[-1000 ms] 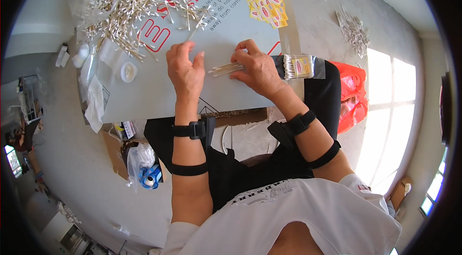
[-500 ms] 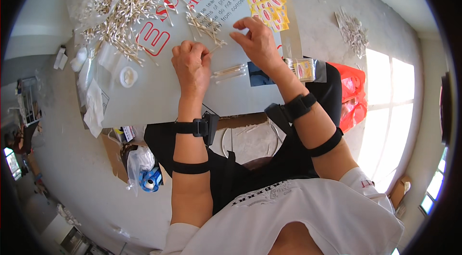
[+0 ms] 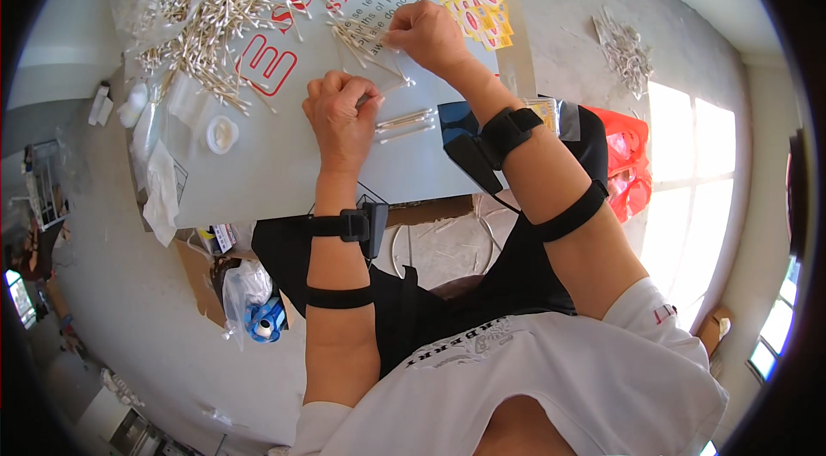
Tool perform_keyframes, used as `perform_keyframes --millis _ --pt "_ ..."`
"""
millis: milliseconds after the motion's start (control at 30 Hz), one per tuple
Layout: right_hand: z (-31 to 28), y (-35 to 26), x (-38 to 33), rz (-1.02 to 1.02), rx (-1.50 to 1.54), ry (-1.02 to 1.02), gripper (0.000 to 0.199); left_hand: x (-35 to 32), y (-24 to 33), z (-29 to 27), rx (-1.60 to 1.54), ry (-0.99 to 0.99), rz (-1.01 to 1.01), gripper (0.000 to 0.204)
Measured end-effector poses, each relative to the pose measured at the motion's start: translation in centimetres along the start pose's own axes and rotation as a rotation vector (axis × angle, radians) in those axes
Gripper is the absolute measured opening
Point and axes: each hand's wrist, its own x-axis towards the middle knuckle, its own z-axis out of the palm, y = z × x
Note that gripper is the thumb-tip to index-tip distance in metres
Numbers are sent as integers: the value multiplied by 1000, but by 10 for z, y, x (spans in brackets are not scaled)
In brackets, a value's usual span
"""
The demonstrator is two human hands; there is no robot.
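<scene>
Head view, the only one here: the right hand (image 3: 428, 36) is up at about 12 o'clock on the grey board (image 3: 284, 172), fingers pinched narrow on a few cotton swabs (image 3: 366, 47) from the loose little batch lying just to its 9 o'clock. The left hand (image 3: 342, 112) sits nearer the body, curled almost closed, thumb and forefinger touching the end of a thin clear packet of swabs (image 3: 404, 122) that lies at its 3 o'clock.

The big heap of swabs (image 3: 232, 0) is at 10 o'clock, well apart from both hands, and the yellow stickers (image 3: 477, 4) are at 1 o'clock, just beside the right hand.

Handling-wise, I'd say these sticks weigh nothing, bend easily and roll, so pinch them mid-stem as a bundle, not by the fluffy tips. The packet looks slippery, so I'd grab it at the open end.
</scene>
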Motion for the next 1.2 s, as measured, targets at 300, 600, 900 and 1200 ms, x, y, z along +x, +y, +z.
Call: perform_keyframes --millis 300,600,900,1200 --pt "-16 -9 -43 69 33 -36 18 -3 6 -1 -2 16 -11 15" --pt "-15 -6 -63 52 -107 -141 8 -12 3 2 -40 -23 39 18" --pt "-20 1 -70 -28 -57 -157 8 -15 13 2 -13 6 11 51" --pt "-21 -2 -67 -51 -91 -191 5 -15 11 1 23 -32 60 39"
